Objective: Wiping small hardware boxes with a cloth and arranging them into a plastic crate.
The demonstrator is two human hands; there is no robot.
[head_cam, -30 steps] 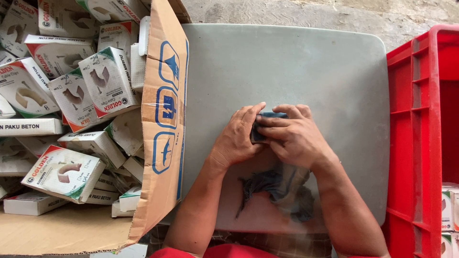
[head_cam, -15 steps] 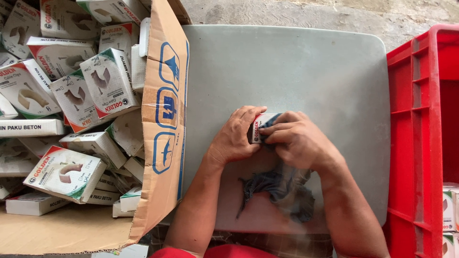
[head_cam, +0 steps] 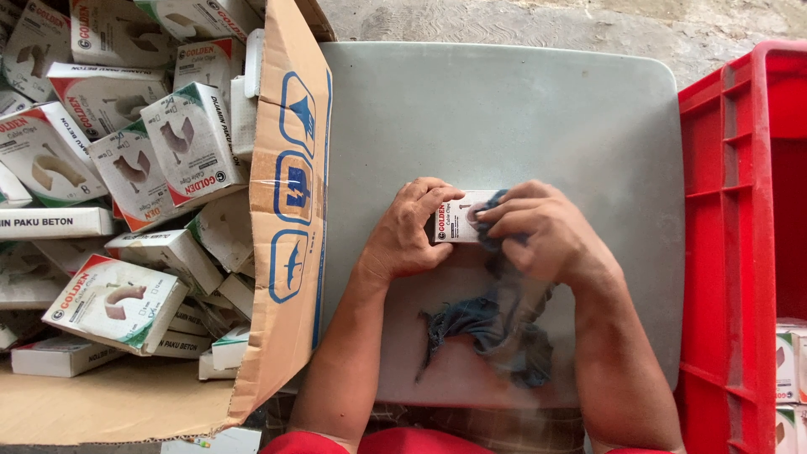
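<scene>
Uncovered since a moment ago, the small box [head_cam: 458, 225] now shows between both hands; left hand [head_cam: 409, 234] grips its end, right hand [head_cam: 538, 231] presses a blue rag [head_cam: 496, 324] onto it on the bench [head_cam: 504, 118].

- A small white carton [head_cam: 458, 225] with red and green trim lies flat on the grey tabletop [head_cam: 504, 118], long side running left to right, its printed face turned up and its right end covered
- A dark blue-grey rag [head_cam: 492, 324], frayed and crumpled, is pressed against the carton's right end at its upper part, while the rest trails in loose folds down the table towards the near edge
</scene>
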